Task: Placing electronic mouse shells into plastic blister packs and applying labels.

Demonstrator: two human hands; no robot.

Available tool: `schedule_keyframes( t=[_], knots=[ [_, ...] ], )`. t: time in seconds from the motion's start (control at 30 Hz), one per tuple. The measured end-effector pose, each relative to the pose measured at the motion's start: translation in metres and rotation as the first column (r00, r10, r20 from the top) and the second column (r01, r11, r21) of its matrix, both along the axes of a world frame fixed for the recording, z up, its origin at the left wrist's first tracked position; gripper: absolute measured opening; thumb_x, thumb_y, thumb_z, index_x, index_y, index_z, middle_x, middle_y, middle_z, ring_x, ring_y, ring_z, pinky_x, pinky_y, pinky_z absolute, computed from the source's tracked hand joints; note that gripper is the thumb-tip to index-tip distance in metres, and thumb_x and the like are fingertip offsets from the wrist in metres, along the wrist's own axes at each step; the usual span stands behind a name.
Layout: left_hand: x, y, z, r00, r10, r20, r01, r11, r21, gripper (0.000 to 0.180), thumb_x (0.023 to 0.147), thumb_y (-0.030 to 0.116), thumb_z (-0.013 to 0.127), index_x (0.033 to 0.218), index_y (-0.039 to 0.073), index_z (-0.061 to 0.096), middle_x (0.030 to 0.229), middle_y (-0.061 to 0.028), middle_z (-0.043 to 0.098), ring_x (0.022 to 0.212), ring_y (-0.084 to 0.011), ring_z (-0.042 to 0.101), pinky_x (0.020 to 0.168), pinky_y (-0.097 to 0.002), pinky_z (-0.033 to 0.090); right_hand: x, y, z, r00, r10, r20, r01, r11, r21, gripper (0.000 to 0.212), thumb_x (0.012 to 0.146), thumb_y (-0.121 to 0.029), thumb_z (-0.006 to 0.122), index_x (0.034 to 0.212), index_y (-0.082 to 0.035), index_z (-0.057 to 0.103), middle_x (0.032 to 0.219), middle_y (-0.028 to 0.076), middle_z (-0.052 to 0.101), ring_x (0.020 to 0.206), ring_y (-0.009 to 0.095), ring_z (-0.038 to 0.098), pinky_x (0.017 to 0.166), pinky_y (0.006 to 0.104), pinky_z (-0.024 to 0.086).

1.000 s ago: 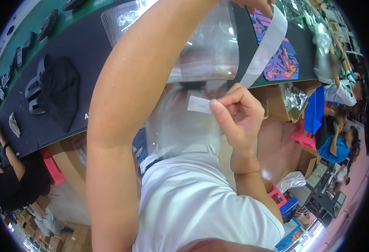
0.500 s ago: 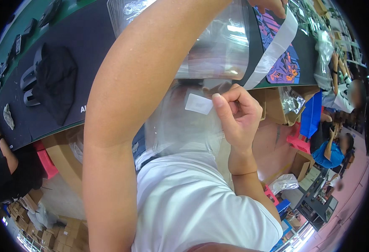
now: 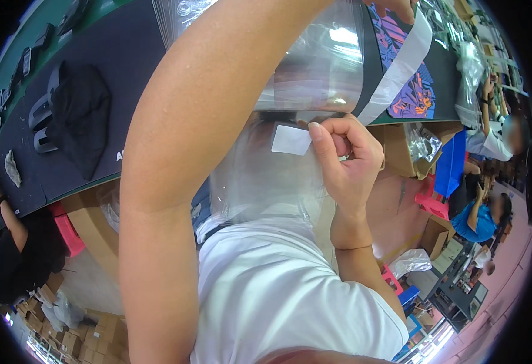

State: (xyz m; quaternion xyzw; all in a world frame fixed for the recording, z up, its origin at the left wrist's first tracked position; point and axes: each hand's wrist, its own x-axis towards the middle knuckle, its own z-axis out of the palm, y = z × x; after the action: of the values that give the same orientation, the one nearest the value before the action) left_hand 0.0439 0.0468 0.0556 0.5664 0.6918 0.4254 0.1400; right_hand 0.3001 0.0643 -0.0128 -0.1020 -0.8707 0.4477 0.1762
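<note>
My left arm crosses over to the upper right, where my left hand (image 3: pixel 397 8) is partly cut off by the top edge. Its fingers are closed at the edge of a long white label strip (image 3: pixel 402 67), which hangs toward my right hand (image 3: pixel 354 151). Between my right thumb and forefinger is the corner of a small white label (image 3: pixel 291 140). The label is held over clear plastic bags (image 3: pixel 266 182) that drape from the table edge toward my lap. More clear plastic bags (image 3: pixel 323 54) lie stacked on the table, partly hidden by my left forearm.
A dark mat (image 3: pixel 138 36) covers the table, with a black cloth item (image 3: pixel 84 115) on the left. A purple patterned sheet (image 3: pixel 414 97) lies at right. Below the edge stand an open carton (image 3: pixel 399 151) and a blue bin (image 3: pixel 449 161). Other people (image 3: pixel 475 221) are at both sides.
My right hand has shifted slightly right with the label, which now lies flatter to view. The strip has moved a little to the right; my left hand has barely moved.
</note>
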Motion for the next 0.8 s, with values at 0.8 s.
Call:
schedule_keyframes(
  t=[0.8],
  knots=[
    [-0.002,0.006,-0.002,0.997,-0.059,-0.050,0.058,0.998,-0.032,0.030,0.074,0.020,0.073,0.095,-0.002,0.074,0.087,-0.0138,0.074,0.080,-0.0229,0.070,0.075,-0.0331,0.054,0.009,0.004,-0.006,0.962,0.223,-0.159,-0.126,0.875,0.468,0.032,0.068,-0.013,0.083,0.096,-0.007,0.070,0.087,0.005,0.064,0.081,0.020,0.061,0.074,0.0348,0.044]
  ],
)
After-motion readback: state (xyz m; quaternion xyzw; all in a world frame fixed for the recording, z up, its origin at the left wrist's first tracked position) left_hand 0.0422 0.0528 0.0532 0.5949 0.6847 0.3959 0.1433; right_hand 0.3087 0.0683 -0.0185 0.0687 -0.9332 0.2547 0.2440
